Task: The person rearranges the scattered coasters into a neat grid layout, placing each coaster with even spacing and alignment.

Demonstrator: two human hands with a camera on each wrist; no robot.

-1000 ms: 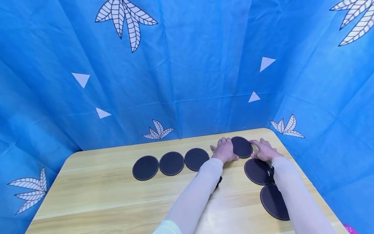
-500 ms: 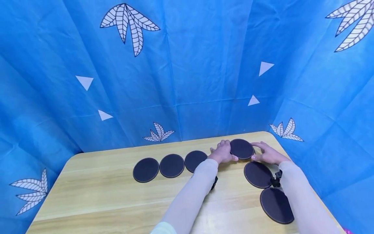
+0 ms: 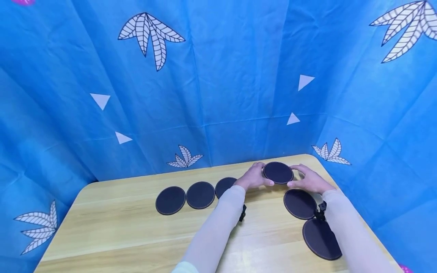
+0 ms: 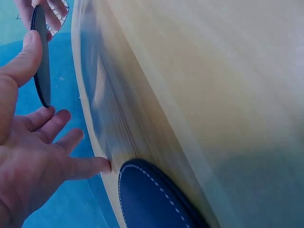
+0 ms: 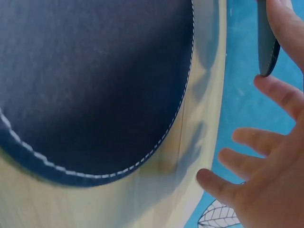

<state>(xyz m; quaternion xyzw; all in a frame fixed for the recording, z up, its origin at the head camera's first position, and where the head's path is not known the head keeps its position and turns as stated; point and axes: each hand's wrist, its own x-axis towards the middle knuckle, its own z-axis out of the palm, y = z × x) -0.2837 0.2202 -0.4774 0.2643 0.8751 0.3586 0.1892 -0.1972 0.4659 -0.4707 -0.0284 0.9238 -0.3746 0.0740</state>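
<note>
A round black coaster (image 3: 278, 173) with stitching round its rim is held above the back right of the table. My left hand (image 3: 253, 177) pinches its left edge between thumb and fingertips, and my right hand (image 3: 308, 179) does the same at the right edge. In the left wrist view the coaster (image 4: 42, 61) appears almost edge-on, apart from the wood, the other fingers of that hand spread. Below my right hand lie two more coasters, one (image 3: 300, 204) touching the other (image 3: 321, 239), which the right sleeve partly covers.
Three coasters lie in a row left of my hands: the leftmost (image 3: 170, 200), the middle one (image 3: 200, 195) and the right one (image 3: 225, 185), partly hidden by my left arm. The wooden table (image 3: 112, 220) meets a blue patterned curtain (image 3: 232, 94) behind and on both sides.
The held coaster has risen from the table and shifted slightly left, both hands moving with it. The head view has tilted up a little. The other coasters stay in place.
</note>
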